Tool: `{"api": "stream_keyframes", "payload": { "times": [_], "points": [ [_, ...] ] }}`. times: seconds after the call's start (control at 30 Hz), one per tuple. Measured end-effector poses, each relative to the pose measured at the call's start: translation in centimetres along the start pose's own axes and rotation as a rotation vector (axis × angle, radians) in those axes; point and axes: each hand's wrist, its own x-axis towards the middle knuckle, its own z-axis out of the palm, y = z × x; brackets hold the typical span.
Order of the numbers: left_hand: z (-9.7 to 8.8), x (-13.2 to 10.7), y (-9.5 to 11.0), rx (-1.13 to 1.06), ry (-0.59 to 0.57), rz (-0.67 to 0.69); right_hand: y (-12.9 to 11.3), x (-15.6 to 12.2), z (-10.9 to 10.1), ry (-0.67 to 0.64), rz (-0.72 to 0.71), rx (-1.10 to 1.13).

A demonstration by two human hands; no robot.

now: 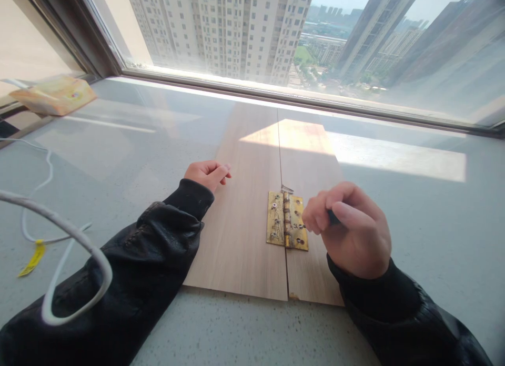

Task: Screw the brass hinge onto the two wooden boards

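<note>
Two pale wooden boards lie flat, side by side, on a speckled ledge: the left board point(244, 224) and the right board point(311, 166), with a thin dark seam between them. Their far ends reach close to the window frame point(236, 90); their near ends stop short of the bottom of the view, where a strip of the ledge point(236, 329) shows. The ledge spreads wide on both sides, with a band of sunlight on the right. The right board's near edge is chipped beside the seam.

A worn brass hinge point(287, 224) lies open across the seam, one leaf on each board, with screws in its holes. Thin metal pieces point(288, 189) lie just beyond it.

The left hand point(207, 174) is loosely curled by the left board's outer edge, thumb pointing right; whether it holds anything small cannot be told. The right hand point(351, 229) is clenched around a dark object point(333, 217), mostly hidden, its knuckles close to the hinge's right leaf. Both forearms, in black sleeves point(158, 261), reach in from the lower corners.

A white cable point(47, 213) loops across the left sleeve, near a yellow tag point(32, 258).
</note>
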Motion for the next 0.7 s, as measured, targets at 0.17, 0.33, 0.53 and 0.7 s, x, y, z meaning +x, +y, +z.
{"api": "stream_keyframes", "payload": {
  "times": [0.17,0.33,0.53,0.7],
  "points": [
    [0.0,0.0,0.0,-0.003,0.002,0.013,0.7,-1.2,1.4,0.302,-0.200,-0.339],
    [0.0,0.0,0.0,-0.005,0.005,0.011,1.4,-1.2,2.4,0.273,-0.266,-0.245],
    [0.0,0.1,-0.1,-0.011,0.007,0.012,0.4,0.0,0.8,-0.063,-0.017,-0.033],
    [0.0,0.1,-0.1,-0.017,-0.005,-0.001,-0.3,0.7,-0.7,-0.170,0.087,0.112]
  ]
}}
